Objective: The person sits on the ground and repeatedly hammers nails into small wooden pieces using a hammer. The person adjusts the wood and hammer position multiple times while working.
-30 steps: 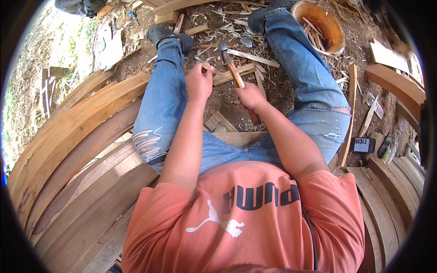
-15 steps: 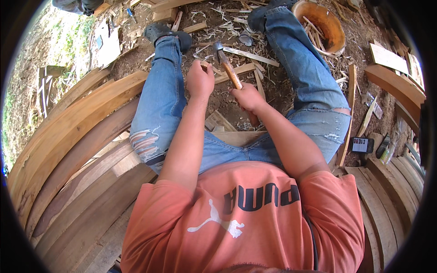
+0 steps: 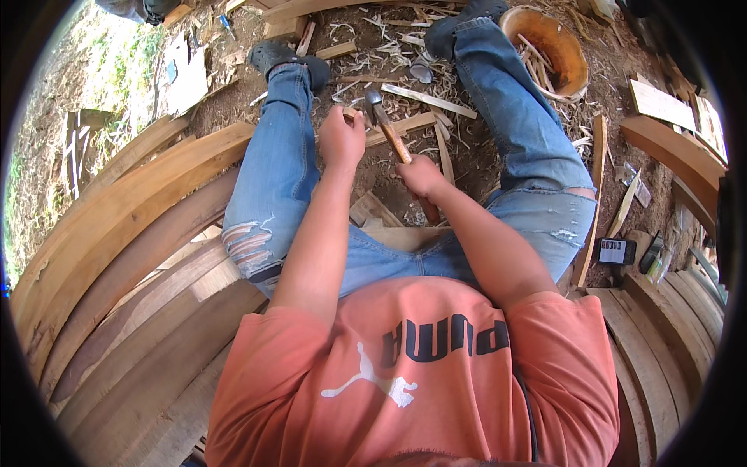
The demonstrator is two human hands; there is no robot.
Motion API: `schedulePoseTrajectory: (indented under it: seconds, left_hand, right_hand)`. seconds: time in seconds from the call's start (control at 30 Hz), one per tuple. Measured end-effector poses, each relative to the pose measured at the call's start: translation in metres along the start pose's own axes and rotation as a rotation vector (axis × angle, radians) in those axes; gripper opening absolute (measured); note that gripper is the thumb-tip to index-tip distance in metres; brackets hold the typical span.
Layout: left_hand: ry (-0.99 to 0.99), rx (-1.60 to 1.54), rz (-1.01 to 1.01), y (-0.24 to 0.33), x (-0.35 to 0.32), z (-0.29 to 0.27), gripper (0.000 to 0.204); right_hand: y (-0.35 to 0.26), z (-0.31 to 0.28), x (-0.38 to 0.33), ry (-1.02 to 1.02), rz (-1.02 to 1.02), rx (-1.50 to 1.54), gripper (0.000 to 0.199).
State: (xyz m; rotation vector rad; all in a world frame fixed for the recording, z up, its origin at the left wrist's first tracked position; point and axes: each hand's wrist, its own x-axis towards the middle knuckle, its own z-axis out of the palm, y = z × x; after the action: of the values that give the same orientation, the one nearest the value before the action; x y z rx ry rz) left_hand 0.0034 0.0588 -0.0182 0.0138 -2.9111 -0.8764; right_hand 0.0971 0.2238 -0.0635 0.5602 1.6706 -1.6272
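My right hand (image 3: 422,175) is closed around the wooden handle of a hammer (image 3: 391,138). The hammer's metal head points away from me and lies close to the right of my left hand (image 3: 343,138). That left hand is a closed fist between my shins, gripping a small wooden piece (image 3: 350,114) whose brown end shows above the fingers. The fist hides the rest of the piece, so I cannot tell whether it is a handle or an offcut. Beyond the hands lie a pale wood strip (image 3: 429,101) and a short board (image 3: 403,128) on the ground.
Curved planks (image 3: 148,183) are stacked at my left, and more planks (image 3: 650,350) at my right. An orange-brown bucket (image 3: 572,66) holding wood strips stands beyond my right leg. A phone (image 3: 615,251) lies near my right knee. Shavings cover the soil.
The hammer's head has dropped toward me, nearer the left fist. My right hand has shifted slightly toward my body, while my left hand has stayed almost in place.
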Motion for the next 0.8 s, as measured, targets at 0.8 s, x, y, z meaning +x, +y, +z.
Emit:
schedulePoseTrajectory:
  seconds: [0.8]
  left_hand:
    - [0.023, -0.015, -0.038, -0.011, 0.001, 0.000, 0.020]
  right_hand:
    - [0.018, -0.003, 0.010, 0.056, -0.096, -0.030, 0.023]
